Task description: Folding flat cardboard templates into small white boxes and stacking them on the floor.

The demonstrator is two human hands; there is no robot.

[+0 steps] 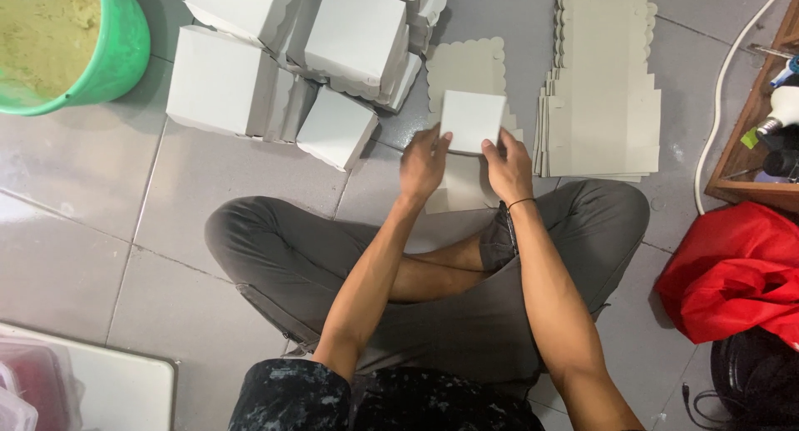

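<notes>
I sit cross-legged on a grey tiled floor. Both hands hold a white cardboard box blank (471, 119) that is partly folded, just above my knees. My left hand (423, 163) grips its left side and my right hand (508, 169) grips its right side; a thin black band sits on the right wrist. More of the flat scalloped cardboard (466, 65) lies on the floor under and beyond the held piece.
A heap of folded white boxes (283, 65) lies at the upper left. A stack of flat blanks (601, 90) lies at the upper right. A green bucket (125, 56), a red bag (736, 273), a wooden tray (745, 140), a white cable (722, 90) and a plastic container (50, 389) surround me.
</notes>
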